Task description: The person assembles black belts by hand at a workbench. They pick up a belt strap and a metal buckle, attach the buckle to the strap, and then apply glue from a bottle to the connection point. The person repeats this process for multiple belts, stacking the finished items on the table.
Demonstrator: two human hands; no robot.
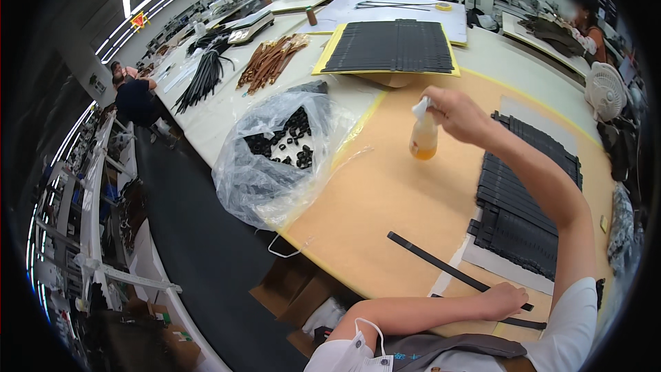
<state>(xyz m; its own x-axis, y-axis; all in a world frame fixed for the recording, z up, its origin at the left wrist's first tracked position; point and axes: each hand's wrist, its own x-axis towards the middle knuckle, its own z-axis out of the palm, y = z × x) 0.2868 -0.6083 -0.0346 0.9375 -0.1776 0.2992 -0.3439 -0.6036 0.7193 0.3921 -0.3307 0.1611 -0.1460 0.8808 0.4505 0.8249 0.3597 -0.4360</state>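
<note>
My right hand (451, 114) is raised over the tan table mat, its fingers closed round the white top of a small clear bottle (423, 143). Amber liquid fills the lower part of the bottle. Near my body, my left hand (505, 301) is closed at the right end of a long black strap (434, 260), which slants across the mat. A second black strap (525, 322) lies partly hidden under that hand and forearm. Beneath my right arm, many black straps are laid side by side in a dark stack (513, 196) on white sheets.
A clear plastic bag (241, 182) of small black pieces sits at the table's left edge. Behind are a yellow-edged board of black straps (389, 47), brown strips (272, 62) and black cords (201, 79). A white fan (606, 93) stands right. Other people work farther off.
</note>
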